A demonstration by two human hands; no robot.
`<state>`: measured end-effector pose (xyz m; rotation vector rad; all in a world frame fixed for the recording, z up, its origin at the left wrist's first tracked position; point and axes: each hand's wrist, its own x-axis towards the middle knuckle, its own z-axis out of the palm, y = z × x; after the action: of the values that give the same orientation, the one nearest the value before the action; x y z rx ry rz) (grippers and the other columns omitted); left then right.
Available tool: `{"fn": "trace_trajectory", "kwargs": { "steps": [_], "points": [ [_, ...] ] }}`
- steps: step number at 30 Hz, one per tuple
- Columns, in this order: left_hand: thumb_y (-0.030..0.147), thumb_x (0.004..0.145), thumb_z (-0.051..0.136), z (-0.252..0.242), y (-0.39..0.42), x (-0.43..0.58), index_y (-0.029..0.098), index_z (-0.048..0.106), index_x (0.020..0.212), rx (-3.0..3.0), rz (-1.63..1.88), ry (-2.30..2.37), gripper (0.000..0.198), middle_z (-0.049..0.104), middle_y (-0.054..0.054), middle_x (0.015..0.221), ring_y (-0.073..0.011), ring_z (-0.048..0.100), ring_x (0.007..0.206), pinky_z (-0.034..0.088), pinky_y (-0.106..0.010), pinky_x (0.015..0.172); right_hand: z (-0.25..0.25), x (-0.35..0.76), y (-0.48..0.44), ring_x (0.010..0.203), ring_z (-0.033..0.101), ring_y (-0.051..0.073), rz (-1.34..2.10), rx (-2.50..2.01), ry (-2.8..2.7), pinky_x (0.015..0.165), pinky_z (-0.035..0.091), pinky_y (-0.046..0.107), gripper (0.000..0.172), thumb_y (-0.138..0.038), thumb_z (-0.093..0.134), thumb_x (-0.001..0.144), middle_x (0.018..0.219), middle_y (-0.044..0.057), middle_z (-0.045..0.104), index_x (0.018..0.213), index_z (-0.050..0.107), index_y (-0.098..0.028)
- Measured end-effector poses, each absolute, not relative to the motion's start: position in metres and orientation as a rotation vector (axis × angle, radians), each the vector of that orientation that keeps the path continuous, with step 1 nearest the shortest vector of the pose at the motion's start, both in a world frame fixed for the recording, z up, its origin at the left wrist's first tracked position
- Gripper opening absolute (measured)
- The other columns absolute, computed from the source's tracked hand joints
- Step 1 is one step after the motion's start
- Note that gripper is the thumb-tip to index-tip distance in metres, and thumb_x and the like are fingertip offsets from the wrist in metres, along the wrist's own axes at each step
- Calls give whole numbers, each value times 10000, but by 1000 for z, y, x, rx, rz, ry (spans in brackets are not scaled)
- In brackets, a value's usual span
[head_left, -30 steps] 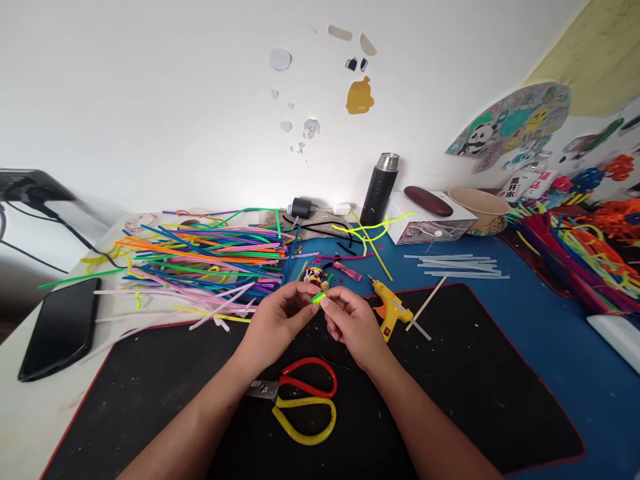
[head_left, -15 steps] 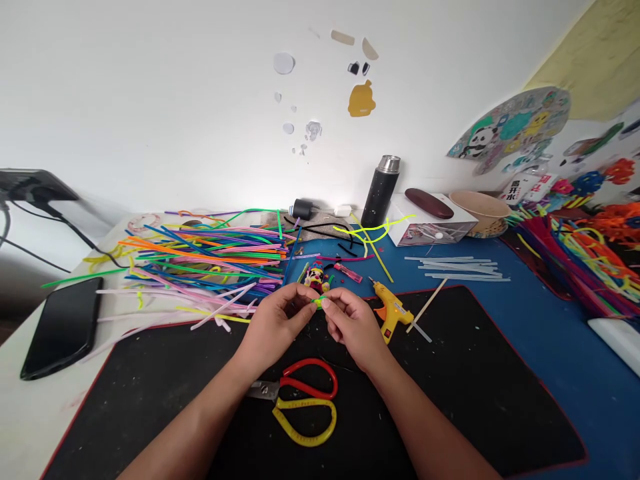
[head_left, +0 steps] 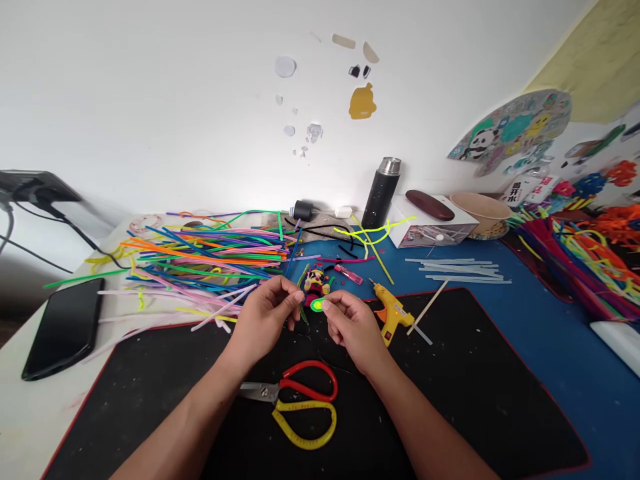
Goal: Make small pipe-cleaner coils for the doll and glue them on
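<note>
My right hand (head_left: pixel 353 325) pinches the edge of a small flat oval coil (head_left: pixel 317 305), green outside and yellow in the middle, seemingly of pipe cleaner. To its left, apart from the coil, my left hand (head_left: pixel 270 316) has thumb and forefinger pressed together; what they hold, if anything, is too small to make out. A thin green strip (head_left: pixel 303 313) shows just beside its fingertips. Behind both hands stands a small colourful figure (head_left: pixel 315 279) with a red and blue top. Scissors (head_left: pixel 305 403) with one red and one yellow handle lie on the black mat below the hands.
A yellow hot glue gun (head_left: pixel 393 310) lies right of my right hand, near a wooden stick (head_left: pixel 427 307) and clear glue sticks (head_left: pixel 465 268). Many coloured pipe cleaners (head_left: pixel 215 257) spread at left beside a black phone (head_left: pixel 63 327). A dark flask (head_left: pixel 381 193) stands at the back.
My hands have drawn apart, the left moving left and slightly down. The green and yellow coil now sits only in my right hand and shows more fully.
</note>
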<state>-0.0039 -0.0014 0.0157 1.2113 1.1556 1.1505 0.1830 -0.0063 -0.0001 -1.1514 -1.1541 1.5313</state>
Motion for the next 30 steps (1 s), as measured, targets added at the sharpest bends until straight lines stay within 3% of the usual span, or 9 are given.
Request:
{"fn": "trace_trajectory", "kwargs": {
  "steps": [3,8,12,14,18,24,30],
  "points": [
    [515,921,734,16,-4,-1,206,592,824,1210,1109,1159,353,566,58,554,-105,488,440,394,-217,435,0,183,-6,418,398,90,1521,-1158,-1158,399,265,211,339,-531,741,892,504,-99,455,910,652,-205],
    [518,905,754,16,-5,1,202,575,821,1208,1141,1145,373,590,51,645,-70,432,456,327,-194,433,0,183,-6,417,402,88,1517,-1170,-1163,402,276,211,330,-522,726,900,504,-103,453,913,648,-201],
    [568,918,731,14,-4,2,207,623,897,1168,1129,1170,378,413,103,551,-78,317,449,233,-202,424,1,183,-6,414,398,88,1514,-1174,-1175,404,281,215,337,-531,728,897,504,-106,443,917,652,-204],
    [577,923,721,15,-4,3,198,682,979,1200,1144,1188,384,449,86,581,-94,376,489,288,-212,454,2,183,-7,415,398,90,1513,-1175,-1183,407,284,219,340,-536,731,895,502,-106,443,916,657,-206],
    [536,923,735,18,-4,1,188,761,1027,1327,1077,1167,364,697,-26,841,-160,594,728,472,-258,619,2,184,-7,422,404,91,1505,-1175,-1208,418,299,223,329,-529,728,901,509,-99,460,904,659,-207],
    [395,881,811,19,-4,0,198,769,1024,1297,989,1029,248,754,-25,890,-171,650,779,500,-281,702,3,184,-7,428,401,92,1500,-1148,-1227,428,310,227,336,-535,724,909,506,-100,452,908,673,-203],
    [373,872,802,17,-4,3,193,766,967,1288,1036,1099,207,745,-19,853,-168,649,751,510,-288,714,4,184,-7,431,394,93,1509,-1136,-1257,432,304,230,359,-552,726,912,504,-96,448,924,692,-195]
  ]
}}
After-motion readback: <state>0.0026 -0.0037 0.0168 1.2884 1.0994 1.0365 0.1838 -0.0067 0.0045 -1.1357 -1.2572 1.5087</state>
